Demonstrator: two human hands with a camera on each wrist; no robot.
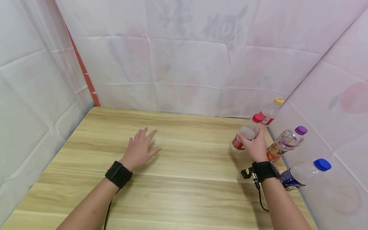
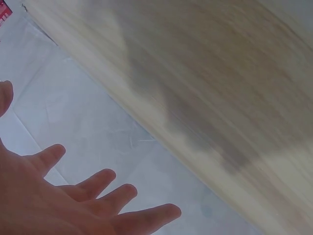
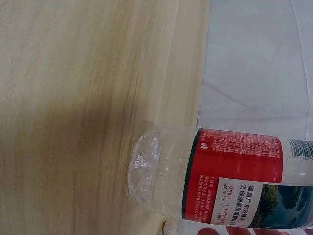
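My right hand [image 1: 257, 147] grips a clear plastic bottle [image 1: 247, 130] with a red cap, its thumb on the near left side. In the right wrist view the red printed label [image 3: 234, 164] and the clear base of this bottle fill the lower right, and fingertips [image 3: 209, 231] peek in at the bottom edge. Whether the base touches the table cannot be told. Over the left half of the table my left hand [image 1: 138, 150] has its fingers spread and holds nothing; the left wrist view shows the same spread fingers [image 2: 146, 219].
Along the table's right edge stand a yellow-capped bottle [image 1: 271, 111], a purple-capped bottle [image 1: 287, 140] and a blue-capped bottle [image 1: 302, 174]. The wooden table [image 1: 184, 191] meets pale cloth walls [image 1: 184, 70] at the back and sides. A cable runs from each wristband.
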